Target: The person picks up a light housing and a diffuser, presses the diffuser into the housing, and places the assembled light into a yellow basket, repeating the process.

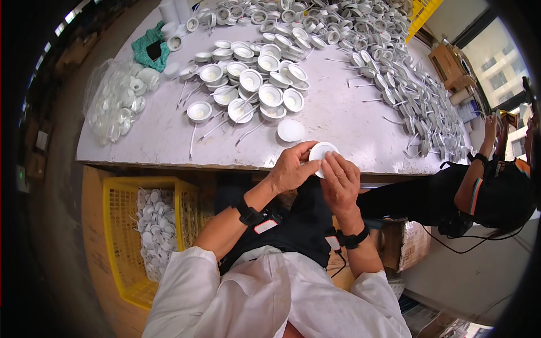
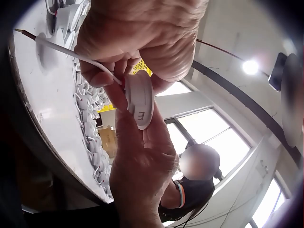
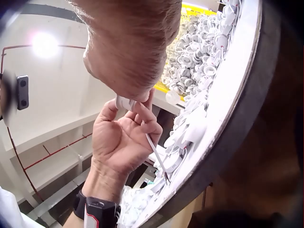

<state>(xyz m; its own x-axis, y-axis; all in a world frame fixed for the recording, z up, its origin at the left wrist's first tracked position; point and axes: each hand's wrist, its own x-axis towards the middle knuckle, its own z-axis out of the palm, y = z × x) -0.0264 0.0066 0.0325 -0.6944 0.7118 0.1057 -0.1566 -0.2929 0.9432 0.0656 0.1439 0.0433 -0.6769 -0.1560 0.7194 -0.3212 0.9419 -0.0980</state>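
Observation:
Just past the table's front edge, both hands hold one small round white downlight (image 1: 324, 155), its face turned up. My left hand (image 1: 294, 169) pinches its left rim between thumb and fingers. From the right, my right hand (image 1: 341, 183) grips it, fingers laid over the face. In the left wrist view, the downlight (image 2: 140, 102) appears edge-on with a dark letter on its side, and a white cable (image 2: 71, 53) with a bare tip trails from its back. A loose white disc (image 1: 290, 130) lies on the table beyond the hands.
Many downlights with open cups (image 1: 251, 80) stand in a cluster on the table (image 1: 169, 135). More are heaped along the back and right (image 1: 394, 90). A clear plastic bag (image 1: 115, 107) of parts sits left. Below is a yellow crate (image 1: 115, 225). Another person (image 1: 484, 186) is at right.

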